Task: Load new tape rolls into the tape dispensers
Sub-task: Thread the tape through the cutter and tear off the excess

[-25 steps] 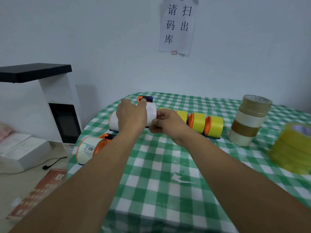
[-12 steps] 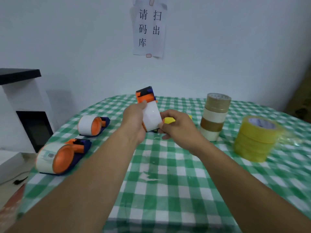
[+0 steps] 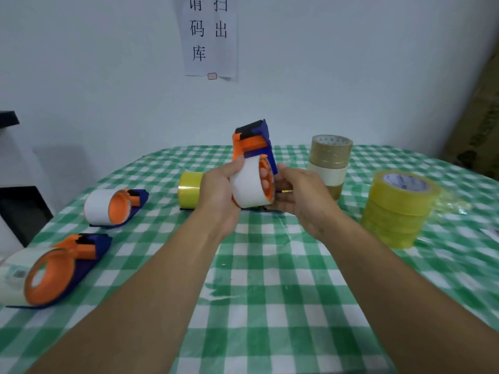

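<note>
Holding the dispenser [image 3: 253, 141] up over the table [image 3: 270, 265], cutter end pointing up. Left hand [image 3: 218, 190] is wrapped round the white roll [image 3: 247, 184] on its orange hub, and right hand [image 3: 302, 195] grips the blue frame side. Second dispenser [image 3: 116, 206] and third dispenser [image 3: 54, 268] lie loaded off to the left. Yellow roll [image 3: 190, 188] sits behind the left hand, with the brown stack [image 3: 330, 157] and yellow stack [image 3: 399, 209] on the right.

table [image 3: 270, 298]: wore a green-and-white checked cloth | behind table: plain white wall [image 3: 108, 76] was evenly, softly lit | above table: white paper notice [image 3: 210, 36] with black Chinese characters hung on the wall | left of table: white unit [image 3: 19, 168] had a dark opening | right of table: brown cardboard [image 3: 480, 117] stood
</note>
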The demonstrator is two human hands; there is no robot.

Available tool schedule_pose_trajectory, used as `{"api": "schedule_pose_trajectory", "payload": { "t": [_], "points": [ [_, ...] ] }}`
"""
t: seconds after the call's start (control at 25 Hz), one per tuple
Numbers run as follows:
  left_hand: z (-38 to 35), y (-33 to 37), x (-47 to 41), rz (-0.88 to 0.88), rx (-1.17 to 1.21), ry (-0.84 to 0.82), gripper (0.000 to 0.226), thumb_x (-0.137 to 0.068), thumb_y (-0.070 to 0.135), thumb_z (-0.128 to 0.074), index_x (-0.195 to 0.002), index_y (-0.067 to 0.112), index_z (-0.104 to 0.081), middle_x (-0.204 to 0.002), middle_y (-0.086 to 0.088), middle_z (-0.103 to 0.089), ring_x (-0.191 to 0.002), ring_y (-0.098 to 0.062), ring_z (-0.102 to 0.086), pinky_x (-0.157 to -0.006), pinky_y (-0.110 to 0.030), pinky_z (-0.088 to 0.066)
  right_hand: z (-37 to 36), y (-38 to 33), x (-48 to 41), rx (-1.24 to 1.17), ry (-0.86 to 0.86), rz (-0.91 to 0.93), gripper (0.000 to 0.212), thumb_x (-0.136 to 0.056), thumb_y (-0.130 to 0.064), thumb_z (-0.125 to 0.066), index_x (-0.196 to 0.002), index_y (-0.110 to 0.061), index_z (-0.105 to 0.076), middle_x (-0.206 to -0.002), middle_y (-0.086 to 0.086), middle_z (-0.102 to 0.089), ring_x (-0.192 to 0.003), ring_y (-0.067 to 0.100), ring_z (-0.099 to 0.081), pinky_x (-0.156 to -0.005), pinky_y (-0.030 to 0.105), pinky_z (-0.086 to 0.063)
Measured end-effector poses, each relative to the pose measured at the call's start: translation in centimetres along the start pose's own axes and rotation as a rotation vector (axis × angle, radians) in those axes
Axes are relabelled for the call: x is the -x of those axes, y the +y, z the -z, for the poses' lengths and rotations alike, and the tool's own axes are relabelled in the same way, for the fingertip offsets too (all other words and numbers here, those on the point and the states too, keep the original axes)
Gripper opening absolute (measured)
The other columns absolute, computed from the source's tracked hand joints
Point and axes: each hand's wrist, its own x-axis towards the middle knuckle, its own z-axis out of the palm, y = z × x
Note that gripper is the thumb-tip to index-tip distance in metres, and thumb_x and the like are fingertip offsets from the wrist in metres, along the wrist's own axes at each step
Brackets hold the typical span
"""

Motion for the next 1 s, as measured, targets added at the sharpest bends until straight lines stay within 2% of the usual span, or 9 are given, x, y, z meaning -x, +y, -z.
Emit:
{"api": "schedule_pose_trajectory", "payload": {
  "t": [0.08,0.16,0.24,0.32,0.48,0.6,0.68,0.84,1.0],
  "points": [
    [0.1,-0.7,-0.5,-0.002,-0.038,-0.020,0.037,-0.100,0.020,-0.046,-0.082,0.003,-0.073,-0.068,-0.010,-0.070,-0.055,-0.021,-0.063,-0.056,-0.028,-0.056,0.3,0.1,-0.5,-0.014,-0.040,-0.031,0.037,-0.104,-0.041,-0.050,-0.094,-0.010,-0.069,-0.081,0.006,-0.075,-0.077,0.022,-0.072,-0.076,0.038,-0.061],
    [0.1,-1.4,-0.8,-0.009,-0.058,-0.048,0.033,-0.099,0.020,-0.046,-0.084,0.002,-0.070,-0.063,-0.009,-0.068,-0.053,-0.020,-0.061,-0.054,-0.027,-0.054,0.4,0.6,-1.2,-0.078,-0.112,-0.082,0.040,-0.101,-0.048,-0.052,-0.101,-0.011,-0.070,-0.081,0.003,-0.072,-0.074,0.018,-0.067,-0.089,0.044,-0.058],
    [0.3,-2.1,-1.4,-0.008,-0.030,-0.080,0.030,-0.098,0.019,-0.047,-0.086,0.001,-0.068,-0.061,-0.008,-0.066,-0.051,-0.020,-0.060,-0.054,-0.027,-0.054,0.2,1.1,-1.8,-0.171,-0.220,-0.122,0.045,-0.099,-0.052,-0.054,-0.111,-0.010,-0.067,-0.073,0.002,-0.065,-0.064,0.014,-0.061,-0.105,0.052,-0.046],
    [0.5,-2.5,-2.2,-0.009,0.005,-0.101,0.029,-0.097,0.019,-0.047,-0.087,0.001,-0.068,-0.061,-0.008,-0.066,-0.050,-0.020,-0.060,-0.054,-0.028,-0.054,0.2,1.1,-2.4,-0.198,-0.286,-0.125,0.046,-0.098,-0.053,-0.054,-0.105,-0.009,-0.065,-0.067,0.001,-0.060,-0.056,0.012,-0.057,-0.111,0.057,-0.038],
    [1.2,-3.1,-3.4,0.027,0.091,-0.214,0.033,-0.096,0.021,-0.047,-0.091,0.000,-0.072,-0.066,-0.013,-0.068,-0.055,-0.023,-0.065,-0.057,-0.030,-0.058,0.6,1.1,-3.7,-0.123,-0.312,-0.094,0.042,-0.094,-0.054,-0.057,-0.075,-0.016,-0.061,-0.060,-0.002,-0.055,-0.050,0.010,-0.048,-0.099,0.055,-0.049],
    [2.5,-3.8,-3.8,0.054,0.130,-0.318,0.044,-0.093,0.035,-0.046,-0.098,0.001,-0.074,-0.071,-0.015,-0.069,-0.061,-0.027,-0.067,-0.065,-0.035,-0.059,0.5,1.9,-4.4,-0.062,-0.327,-0.063,0.040,-0.093,-0.052,-0.059,-0.078,-0.015,-0.061,-0.061,-0.001,-0.055,-0.048,0.010,-0.045,-0.076,0.038,-0.046],
    [3.4,-4.2,-3.9,0.055,0.136,-0.345,0.043,-0.090,0.033,-0.046,-0.106,-0.001,-0.067,-0.071,-0.014,-0.068,-0.062,-0.027,-0.067,-0.066,-0.036,-0.059,0.4,2.6,-4.6,-0.030,-0.315,-0.044,0.043,-0.092,-0.053,-0.058,-0.075,-0.013,-0.061,-0.062,0.000,-0.058,-0.049,0.010,-0.049,-0.066,0.032,-0.046],
    [4.2,-4.8,-3.8,0.049,0.148,-0.316,0.037,-0.083,0.020,-0.047,-0.109,-0.003,-0.062,-0.065,-0.011,-0.065,-0.058,-0.024,-0.063,-0.063,-0.033,-0.057,-0.1,3.5,-4.5,-0.032,-0.306,-0.034,0.058,-0.091,-0.052,-0.059,-0.103,0.004,-0.064,-0.067,0.003,-0.062,-0.052,0.013,-0.053,-0.062,0.031,-0.050],
    [4.6,-4.9,-3.6,0.047,0.143,-0.311,0.038,-0.085,0.021,-0.047,-0.110,-0.003,-0.062,-0.065,-0.012,-0.064,-0.057,-0.024,-0.063,-0.061,-0.031,-0.056,-0.2,3.5,-3.9,-0.058,-0.302,-0.009,0.033,-0.098,-0.043,-0.057,-0.096,-0.011,-0.060,-0.070,0.008,-0.062,-0.054,0.016,-0.053,-0.058,0.030,-0.051]
  ]
}}
